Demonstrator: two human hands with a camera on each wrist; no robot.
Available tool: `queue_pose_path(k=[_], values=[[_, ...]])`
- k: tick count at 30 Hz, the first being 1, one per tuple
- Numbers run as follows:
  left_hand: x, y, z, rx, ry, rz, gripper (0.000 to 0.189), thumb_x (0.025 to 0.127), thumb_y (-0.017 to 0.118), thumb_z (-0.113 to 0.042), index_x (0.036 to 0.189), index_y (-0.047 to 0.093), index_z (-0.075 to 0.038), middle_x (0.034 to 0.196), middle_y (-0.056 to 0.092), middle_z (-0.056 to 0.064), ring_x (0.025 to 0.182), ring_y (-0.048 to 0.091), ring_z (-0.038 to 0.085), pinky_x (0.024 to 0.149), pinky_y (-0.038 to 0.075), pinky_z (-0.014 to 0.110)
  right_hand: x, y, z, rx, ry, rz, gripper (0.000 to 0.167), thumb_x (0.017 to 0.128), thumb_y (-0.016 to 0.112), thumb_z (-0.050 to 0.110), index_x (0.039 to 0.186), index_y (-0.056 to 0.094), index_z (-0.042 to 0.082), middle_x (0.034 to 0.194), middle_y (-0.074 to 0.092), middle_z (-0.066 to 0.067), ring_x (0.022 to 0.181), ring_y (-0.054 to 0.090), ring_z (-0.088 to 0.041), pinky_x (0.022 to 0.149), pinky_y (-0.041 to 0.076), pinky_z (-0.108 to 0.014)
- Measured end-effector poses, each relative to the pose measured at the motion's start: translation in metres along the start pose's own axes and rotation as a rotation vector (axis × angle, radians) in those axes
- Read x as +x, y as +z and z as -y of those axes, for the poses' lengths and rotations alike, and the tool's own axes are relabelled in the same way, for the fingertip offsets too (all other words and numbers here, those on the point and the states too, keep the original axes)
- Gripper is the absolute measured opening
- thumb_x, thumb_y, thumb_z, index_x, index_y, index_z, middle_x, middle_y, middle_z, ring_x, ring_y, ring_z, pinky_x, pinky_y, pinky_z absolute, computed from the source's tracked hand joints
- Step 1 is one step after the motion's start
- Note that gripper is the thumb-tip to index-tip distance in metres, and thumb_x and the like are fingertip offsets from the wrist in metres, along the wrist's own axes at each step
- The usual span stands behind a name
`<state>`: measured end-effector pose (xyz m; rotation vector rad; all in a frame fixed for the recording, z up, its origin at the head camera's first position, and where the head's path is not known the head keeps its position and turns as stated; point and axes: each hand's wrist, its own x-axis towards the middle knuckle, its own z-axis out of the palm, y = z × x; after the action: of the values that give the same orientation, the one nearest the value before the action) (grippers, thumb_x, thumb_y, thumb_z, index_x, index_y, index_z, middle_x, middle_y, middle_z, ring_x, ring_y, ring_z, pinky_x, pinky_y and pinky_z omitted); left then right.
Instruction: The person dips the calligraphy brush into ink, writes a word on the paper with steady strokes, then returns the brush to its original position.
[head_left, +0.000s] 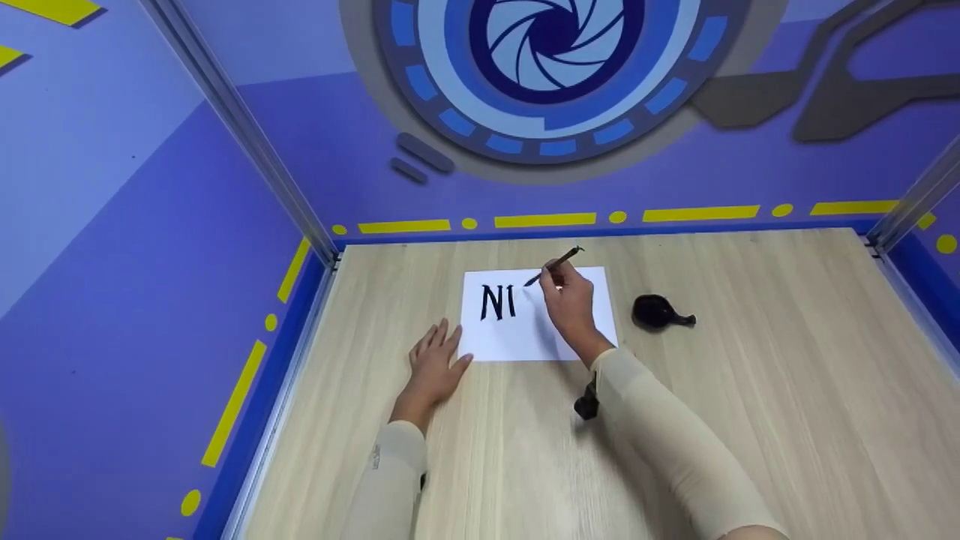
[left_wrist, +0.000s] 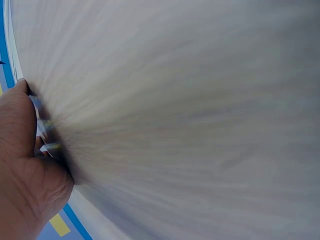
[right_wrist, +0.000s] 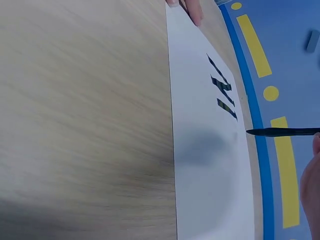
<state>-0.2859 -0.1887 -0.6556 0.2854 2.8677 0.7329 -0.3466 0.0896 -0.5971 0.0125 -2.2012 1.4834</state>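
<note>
A white sheet of paper (head_left: 495,341) lies on the wooden table, with bold black strokes (head_left: 498,302) reading "NI" on its left part. My right hand (head_left: 571,300) pinches a dark ink brush (head_left: 562,259) over the upper middle of the sheet. In the right wrist view the pointed tip of the brush (right_wrist: 280,132) shows to the side of the strokes; whether it touches the paper I cannot tell. My left hand (head_left: 436,367) rests palm down, fingers spread, at the paper's left edge. The left wrist view shows its thumb side (left_wrist: 20,130) against the table.
Right of the paper sits a small glossy black dish (head_left: 654,312) with a short handle. Blue-purple printed walls (head_left: 300,142) enclose the table (head_left: 750,420) at the back and sides. A small black device (head_left: 586,405) hangs under the right wrist.
</note>
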Motion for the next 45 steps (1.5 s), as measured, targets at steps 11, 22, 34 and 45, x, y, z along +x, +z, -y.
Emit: queue_pose_path(k=[11,22,34,45], values=[[-0.0014,-0.0003,-0.0006,0.009,-0.014,0.016,0.067,0.112,0.05,-0.049,0.17,0.03,-0.023,0.183,0.011,0.008,0.17,0.008,0.036,0.134,0.007,0.064,-0.002,0.0029,-0.0045,-0.008,0.01,0.014,0.012,0.102,0.068,0.01,0.107,0.075,0.001,0.103,0.082,-0.018,0.098,0.08,-0.032,0.092,0.064,-0.048],[-0.0022,-0.0013,-0.002,0.005,-0.018,0.025,0.067,0.112,0.05,-0.049,0.17,0.03,-0.023,0.183,0.011,0.008,0.17,0.008,0.036,0.134,0.008,0.064,-0.0038,0.0053,-0.0088,-0.015,0.032,0.029,0.013,0.103,0.067,0.01,0.108,0.075,0.0,0.103,0.081,-0.019,0.097,0.08,-0.032,0.09,0.063,-0.047],[-0.0011,-0.0015,0.0,-0.008,0.004,0.008,0.066,0.112,0.05,-0.046,0.17,0.03,-0.02,0.183,0.012,0.01,0.169,0.011,0.038,0.133,0.009,0.066,-0.0026,0.0066,-0.0098,-0.044,0.014,0.014,0.011,0.102,0.067,0.009,0.105,0.074,0.002,0.1,0.081,-0.017,0.093,0.078,-0.031,0.088,0.062,-0.047],[-0.0012,-0.0009,0.001,-0.001,0.004,0.015,0.067,0.112,0.049,-0.048,0.171,0.029,-0.022,0.183,0.009,0.008,0.17,0.008,0.036,0.133,0.007,0.065,-0.0041,0.0069,-0.0078,-0.024,0.051,0.056,0.014,0.104,0.066,0.013,0.108,0.074,0.002,0.103,0.081,-0.016,0.096,0.077,-0.03,0.089,0.061,-0.045]])
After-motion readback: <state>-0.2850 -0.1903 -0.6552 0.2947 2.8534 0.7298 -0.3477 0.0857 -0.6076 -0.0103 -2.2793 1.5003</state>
